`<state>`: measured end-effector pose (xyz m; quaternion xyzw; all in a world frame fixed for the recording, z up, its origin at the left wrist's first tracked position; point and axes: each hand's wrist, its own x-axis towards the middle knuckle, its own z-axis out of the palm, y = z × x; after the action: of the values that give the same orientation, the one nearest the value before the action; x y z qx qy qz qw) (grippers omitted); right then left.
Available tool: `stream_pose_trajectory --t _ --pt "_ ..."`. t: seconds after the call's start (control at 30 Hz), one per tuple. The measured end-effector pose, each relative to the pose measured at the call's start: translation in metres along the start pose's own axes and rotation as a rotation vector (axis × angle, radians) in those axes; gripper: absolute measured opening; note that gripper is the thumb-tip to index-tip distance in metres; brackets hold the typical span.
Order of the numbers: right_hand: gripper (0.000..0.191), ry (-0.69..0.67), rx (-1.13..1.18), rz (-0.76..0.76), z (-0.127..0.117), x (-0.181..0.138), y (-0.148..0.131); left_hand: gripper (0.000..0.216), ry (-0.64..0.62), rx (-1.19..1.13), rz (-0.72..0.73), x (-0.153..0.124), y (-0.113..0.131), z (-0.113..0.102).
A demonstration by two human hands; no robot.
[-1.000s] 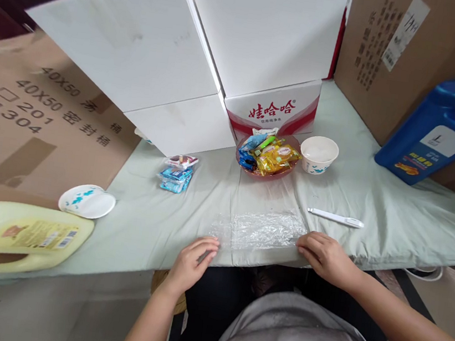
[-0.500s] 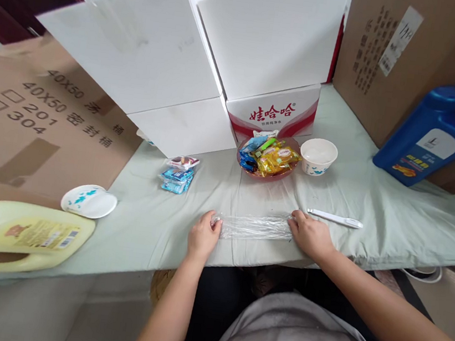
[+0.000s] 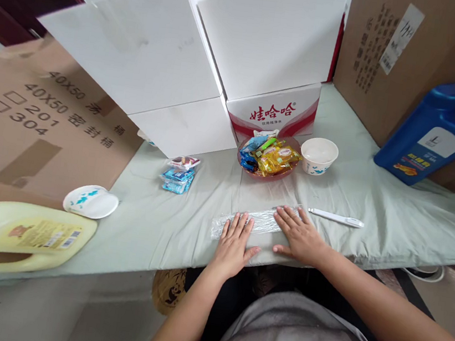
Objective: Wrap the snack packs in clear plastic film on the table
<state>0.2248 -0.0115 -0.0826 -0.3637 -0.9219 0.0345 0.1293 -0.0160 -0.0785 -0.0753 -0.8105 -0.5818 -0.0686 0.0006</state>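
Since the frame before, both hands have changed position: they pinched the film at its two ends, and now lie palm down on it, the left moved inward.

Film (image 3: 263,222): clear, creased, a narrow strip; set just back from the near edge of the table (image 3: 203,190) and roughly parallel to it. Number of layers: cannot tell.

Left hand (image 3: 233,247): fingers straight, slightly fanned, tips on the strip's left part; thumb held apart; pinching nothing.

Right hand (image 3: 301,238): fingers spread, tips on the strip's right part; thumb out towards the left hand; pinching nothing.

Tool (image 3: 335,218): slim, white, lying just beyond the right hand, farther from the near edge.

Bowl (image 3: 267,177): filled with snacks (image 3: 276,158), farther back; cup (image 3: 318,158) just beside it.

Step in hand, as judged: smoothing the strip flat. Next move, as judged: calls for even pressure along its length, then a light lift of the fingertips, since thin film may cling and open its creases.
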Motion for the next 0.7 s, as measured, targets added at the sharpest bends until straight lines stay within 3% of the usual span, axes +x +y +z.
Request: stream_pose_trajectory --t 0.1,0.2,0.27,0.37,0.47,0.63,0.7 --pt "0.084 0.009 -0.019 0.043 -0.012 -0.016 0.014 0.064 0.047 0.017 0.007 -0.001 0.0 -0.009" --pt "0.077 0.031 0.015 -0.027 -0.023 -0.042 0.017 0.04 0.15 -0.033 -0.022 -0.003 0.012 -0.022" --pt "0.058 0.06 0.06 -0.076 -0.027 -0.059 0.012 0.03 0.167 -0.135 -0.007 -0.004 0.026 -0.027" --pt "0.028 0.144 0.156 -0.111 -0.036 -0.073 0.0 0.027 0.124 -0.251 0.084 -0.003 0.043 -0.026" --pt "0.024 0.193 0.271 -0.153 -0.053 -0.073 -0.014 0.03 0.114 -0.302 0.197 0.0 0.049 -0.021" --pt "0.024 -0.059 0.597 -0.337 -0.093 -0.052 -0.027 0.029 0.051 -0.479 0.37 0.003 0.04 -0.019" --pt "0.023 -0.16 0.731 -0.305 -0.102 -0.037 -0.023 0.032 0.0 -0.525 0.399 0.002 0.037 -0.019"
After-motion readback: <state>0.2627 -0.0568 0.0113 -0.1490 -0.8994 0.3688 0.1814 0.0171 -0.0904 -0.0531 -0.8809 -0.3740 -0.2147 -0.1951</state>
